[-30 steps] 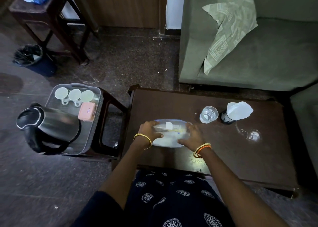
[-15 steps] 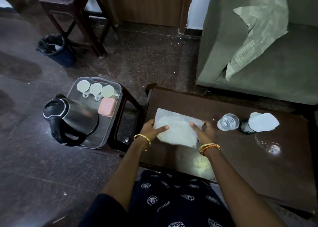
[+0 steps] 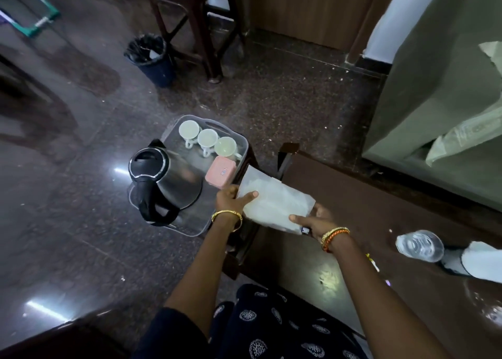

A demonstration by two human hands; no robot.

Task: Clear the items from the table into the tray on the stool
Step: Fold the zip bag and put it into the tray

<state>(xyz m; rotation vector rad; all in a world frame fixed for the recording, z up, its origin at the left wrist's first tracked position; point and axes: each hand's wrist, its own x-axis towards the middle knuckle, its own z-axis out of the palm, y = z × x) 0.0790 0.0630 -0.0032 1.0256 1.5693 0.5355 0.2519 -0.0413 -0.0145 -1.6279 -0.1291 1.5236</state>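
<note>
A: Your left hand (image 3: pixel 231 199) grips the near-left edge of the white packet (image 3: pixel 274 205), thumb lying on top. Your right hand (image 3: pixel 315 221) holds the opposite end, thumb over the top face, fingers underneath.

B: Packet position?

A: Held in the air, tilted. It spans the gap between the desk (image 3: pixel 380 222) and the stool: one corner over the tray (image 3: pixel 195 224), the other end over the desk's left edge. Touching neither, as far as I can tell.

B: Tray contents?

A: Steel kettle (image 3: pixel 165 179) with a black lid and handle on the left side. Three white cups (image 3: pixel 207 138) in a row along the far edge. Pink box (image 3: pixel 220 172) just beside the cups, right next to the packet's far corner. I can't tell if packet and box touch.

B: What's on the desk?

A: Clear glass (image 3: pixel 419 246) at your right. Just beyond it, something dark with white paper (image 3: pixel 480 258) over it, partly cut off by the frame edge. Both well apart from your hands.

B: Surroundings?

A: Dark bin (image 3: pixel 152 57) on the floor beside a wooden stand (image 3: pixel 201 24). Green sofa (image 3: pixel 434 86) at the right.
</note>
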